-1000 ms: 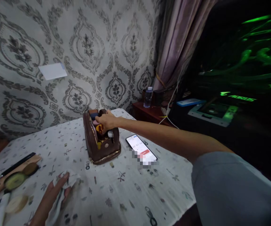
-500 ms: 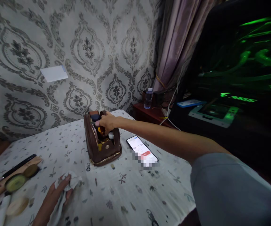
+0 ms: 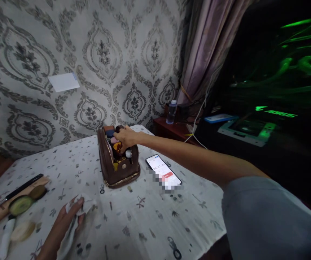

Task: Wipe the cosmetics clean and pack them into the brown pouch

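A brown makeup bag (image 3: pixel 109 171) stands unzipped on the patterned cloth, with small items inside, among them a pink one, an orange-yellow one and a white-topped one (image 3: pixel 128 154). My right hand (image 3: pixel 127 137) reaches into its open top, fingers bent down among the contents. What those fingers grip, if anything, is hidden. At the lower left my left hand (image 3: pixel 70 215) is closed around a crumpled white cloth (image 3: pixel 86 206), part of which hangs below the palm.
Right of the bag lies a lit phone (image 3: pixel 163 169) showing a timer. Makeup items, including a round green-lidded container (image 3: pixel 21 205) and a black pen-like stick (image 3: pixel 24 187), lie at the left. A water bottle (image 3: pixel 171 112) and a green-lit computer case (image 3: pixel 274 72) stand to the right.
The view has shifted slightly. My right hand stays at the bag's opening, its fingers slightly shifted over the contents. My left hand still holds the white cloth.
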A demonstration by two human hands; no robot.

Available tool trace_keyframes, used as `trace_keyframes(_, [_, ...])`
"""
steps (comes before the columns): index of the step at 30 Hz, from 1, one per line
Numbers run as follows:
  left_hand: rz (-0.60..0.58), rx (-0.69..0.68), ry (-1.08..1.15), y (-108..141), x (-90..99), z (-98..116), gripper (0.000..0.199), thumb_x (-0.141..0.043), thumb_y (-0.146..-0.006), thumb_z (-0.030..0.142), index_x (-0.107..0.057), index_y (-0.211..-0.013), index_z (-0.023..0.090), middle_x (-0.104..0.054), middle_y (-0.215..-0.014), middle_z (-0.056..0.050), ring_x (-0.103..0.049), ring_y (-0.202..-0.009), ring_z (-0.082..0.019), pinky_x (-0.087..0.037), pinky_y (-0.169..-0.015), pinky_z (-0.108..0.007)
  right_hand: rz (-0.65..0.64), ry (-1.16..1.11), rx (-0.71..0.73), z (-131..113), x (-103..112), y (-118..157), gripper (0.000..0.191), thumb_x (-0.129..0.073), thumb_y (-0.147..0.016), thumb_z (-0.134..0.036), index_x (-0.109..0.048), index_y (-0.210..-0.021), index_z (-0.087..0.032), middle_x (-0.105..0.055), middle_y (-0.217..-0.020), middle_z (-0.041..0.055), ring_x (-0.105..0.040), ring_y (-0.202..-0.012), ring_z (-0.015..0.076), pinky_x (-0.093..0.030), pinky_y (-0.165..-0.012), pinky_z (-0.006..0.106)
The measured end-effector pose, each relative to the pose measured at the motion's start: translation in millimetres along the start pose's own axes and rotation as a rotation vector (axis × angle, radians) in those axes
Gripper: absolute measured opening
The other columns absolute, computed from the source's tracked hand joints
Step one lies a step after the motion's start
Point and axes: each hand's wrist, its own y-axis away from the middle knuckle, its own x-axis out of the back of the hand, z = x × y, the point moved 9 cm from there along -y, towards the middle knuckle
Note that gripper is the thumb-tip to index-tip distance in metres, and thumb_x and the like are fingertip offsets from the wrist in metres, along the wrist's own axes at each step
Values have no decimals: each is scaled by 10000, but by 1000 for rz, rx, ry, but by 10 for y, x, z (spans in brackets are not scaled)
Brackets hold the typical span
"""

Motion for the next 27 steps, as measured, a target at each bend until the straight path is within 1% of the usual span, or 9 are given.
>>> trace_keyframes(4, [-41, 5, 12, -12, -25, -21, 580, -641, -714, 686, -450, -428, 220, -402, -367, 34, -435, -397, -141, -395, -498, -260, -53, 4, 9, -39, -67, -12, 603, -787, -736, -364, -554, -1221, -92, -687, -1146, 177, -595, -1130, 329, -326, -953, 405])
trace_keyframes(8, [-54, -25, 1, -42, -23, -50, 585, -615, -735, 697, -455, -435, 221, -403, -376, 38, -389, -395, -127, -389, -516, -262, -43, -56, -3, -30, -69, -10, 578, -793, -728, -322, -560, -1211, -104, -690, -1157, 156, -607, -1112, 315, -324, -926, 382])
trace_keyframes(13, [-36, -9, 29, -43, -25, -72, 571, -645, -710, 695, -443, -456, 225, -429, -387, 42, -421, -414, -133, -426, -559, -263, -43, -84, 6, -26, -72, 0, 488, -777, -738, -314, -591, -1151, -134, -713, -1102, 117, -614, -1100, 297, -306, -902, 362])
trace_keyframes(15, [-20, 9, 50, -27, -25, -65, 568, -656, -697, 697, -448, -464, 223, -429, -381, 42, -440, -418, -138, -433, -567, -264, -44, -70, 9, -32, -80, -6, 490, -780, -736, -336, -593, -1142, -135, -720, -1076, 117, -617, -1098, 300, -304, -902, 363])
trace_keyframes(18, [-9, 50, 92, 3, -33, -59, 539, -694, -673, 668, -457, -490, 221, -420, -379, 49, -426, -408, -136, -407, -519, -258, -35, -59, 7, -36, -93, -26, 513, -766, -753, -415, -593, -1147, -134, -724, -1072, 128, -625, -1092, 311, -310, -921, 380])
trace_keyframes(21, [-32, 39, 96, 24, -60, -13, 524, -703, -671, 644, -456, -484, 221, -416, -389, 45, -429, -416, -142, -383, -493, -257, -19, -60, -6, -29, -103, -42, 557, -752, -773, -455, -582, -1184, -120, -721, -1089, 149, -632, -1089, 311, -321, -932, 379])
trace_keyframes(23, [-33, 31, 77, 30, -59, 8, 536, -692, -678, 642, -439, -455, 226, -405, -384, 39, -453, -435, -155, -407, -520, -265, -20, -50, -14, -28, -115, -43, 591, -765, -768, -439, -569, -1211, -101, -714, -1102, 163, -632, -1098, 308, -328, -934, 366])
trace_keyframes(25, [-10, 25, 52, 29, -35, 19, 538, -680, -685, 645, -437, -437, 234, -400, -371, 34, -477, -457, -174, -442, -572, -278, -22, -41, -16, -33, -126, -38, 619, -775, -764, -432, -556, -1230, -88, -707, -1115, 171, -627, -1109, 312, -329, -944, 368])
trace_keyframes(27, [22, 12, 41, 22, -3, 25, 522, -680, -685, 639, -453, -441, 237, -431, -384, 28, -516, -505, -192, -468, -641, -285, -18, -40, -11, -42, -121, -30, 621, -768, -771, -441, -548, -1235, -93, -704, -1112, 165, -621, -1111, 316, -324, -957, 384])
